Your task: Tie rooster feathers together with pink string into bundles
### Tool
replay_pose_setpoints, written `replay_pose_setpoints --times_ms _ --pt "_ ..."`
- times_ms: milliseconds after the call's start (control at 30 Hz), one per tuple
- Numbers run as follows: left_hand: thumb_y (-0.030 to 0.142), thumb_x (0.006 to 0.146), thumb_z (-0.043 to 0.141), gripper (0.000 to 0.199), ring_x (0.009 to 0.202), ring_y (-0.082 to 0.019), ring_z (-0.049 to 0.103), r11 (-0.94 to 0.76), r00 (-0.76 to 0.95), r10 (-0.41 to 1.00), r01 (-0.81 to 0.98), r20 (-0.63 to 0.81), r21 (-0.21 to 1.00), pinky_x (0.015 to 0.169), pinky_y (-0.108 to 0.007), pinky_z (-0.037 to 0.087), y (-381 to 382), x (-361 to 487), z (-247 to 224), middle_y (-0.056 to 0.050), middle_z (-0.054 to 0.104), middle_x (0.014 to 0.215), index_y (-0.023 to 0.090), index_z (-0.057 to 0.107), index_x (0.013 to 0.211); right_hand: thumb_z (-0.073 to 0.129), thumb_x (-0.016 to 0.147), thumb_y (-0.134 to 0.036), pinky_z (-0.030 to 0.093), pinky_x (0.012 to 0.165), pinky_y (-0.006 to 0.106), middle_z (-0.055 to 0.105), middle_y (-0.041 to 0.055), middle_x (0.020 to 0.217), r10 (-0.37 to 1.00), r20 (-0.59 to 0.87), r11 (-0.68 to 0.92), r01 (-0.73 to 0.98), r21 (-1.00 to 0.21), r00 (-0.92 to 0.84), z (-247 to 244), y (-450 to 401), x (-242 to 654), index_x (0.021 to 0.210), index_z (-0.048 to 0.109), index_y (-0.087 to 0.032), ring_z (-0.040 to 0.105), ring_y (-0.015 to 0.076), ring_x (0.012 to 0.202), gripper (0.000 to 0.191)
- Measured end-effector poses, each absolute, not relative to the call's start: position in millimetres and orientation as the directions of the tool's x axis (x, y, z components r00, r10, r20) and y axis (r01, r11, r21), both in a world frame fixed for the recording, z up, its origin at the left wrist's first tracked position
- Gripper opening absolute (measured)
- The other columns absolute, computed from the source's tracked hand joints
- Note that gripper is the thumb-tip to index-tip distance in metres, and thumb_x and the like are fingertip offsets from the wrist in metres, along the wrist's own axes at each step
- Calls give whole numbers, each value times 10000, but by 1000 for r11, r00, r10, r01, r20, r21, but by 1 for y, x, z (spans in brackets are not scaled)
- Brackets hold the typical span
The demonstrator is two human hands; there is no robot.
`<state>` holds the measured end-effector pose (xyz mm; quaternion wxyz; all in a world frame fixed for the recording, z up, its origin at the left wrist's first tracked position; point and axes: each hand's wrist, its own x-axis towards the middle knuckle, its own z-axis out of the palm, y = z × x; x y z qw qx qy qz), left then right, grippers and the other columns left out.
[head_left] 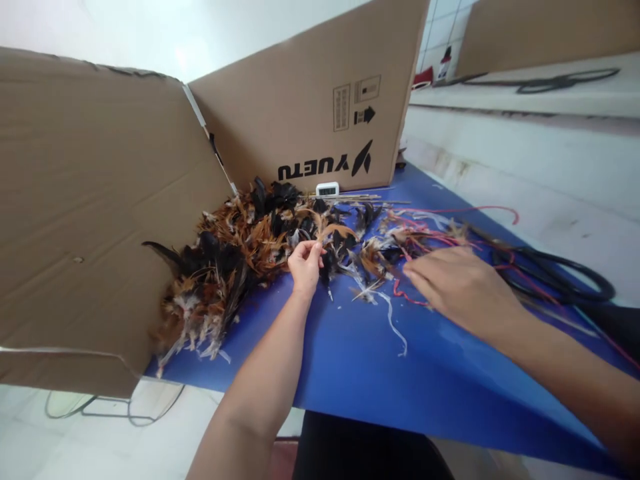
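Note:
My left hand (305, 265) is closed in a pinch on a curved tan feather (336, 230), whose tip bends to the right. Behind it spreads a large heap of brown and black feathers (260, 243) on the blue tabletop (345, 353). Over the right side of the table, my right hand (453, 287) has its fingers curled together beside tangled pink string (407, 297). What those fingers hold, if anything, is hidden. Looser feathers (375, 257) lie between the two hands, and a pale plastic strip (395, 323) trails toward me.
Cardboard walls stand at the left (90, 200) and the back (300, 100). A small white digital clock (327, 190) sits by the back wall, near thin sticks (370, 198). A coiled black cable (565, 273) lies at the right edge.

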<state>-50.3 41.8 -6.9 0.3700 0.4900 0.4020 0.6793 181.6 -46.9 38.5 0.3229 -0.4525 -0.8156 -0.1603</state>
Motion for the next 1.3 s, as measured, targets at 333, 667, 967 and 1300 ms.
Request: replay_pose_setpoints --times_ms 333,667,967,1300 --pt "400 721 636 230 388 -56 432 -391 -197 910 -123 364 912 394 -200 325 36 -45 -8 17 601 593 176 586 709 468 837 -183 449 719 358 644 49 774 638 550 689 718 -97 -538 15 -1 169 815 635 -206 548 205 758 169" --pt "378 739 631 214 406 -61 447 -415 -200 895 -47 399 908 396 -183 336 35 -46 -6 11 609 608 166 606 737 456 827 -151 462 839 378 674 62 914 675 713 503 825 -257 -189 12 1 196 894 636 -207 588 219 912 200" --pt "398 728 642 236 394 -56 444 -402 -237 896 -69 376 913 379 -177 321 37 -49 -8 11 615 612 166 603 746 459 846 -206 444 852 390 657 55 925 648 757 464 831 -307 -82 15 2 204 938 626 -221 580 220 910 191" --pt "392 713 651 243 392 -53 444 -424 -290 878 -102 381 900 384 -175 332 36 -54 -3 9 610 599 157 592 727 459 843 -319 472 816 379 662 73 966 674 716 325 799 -507 180 25 2 227 1010 622 -201 609 214 873 262"
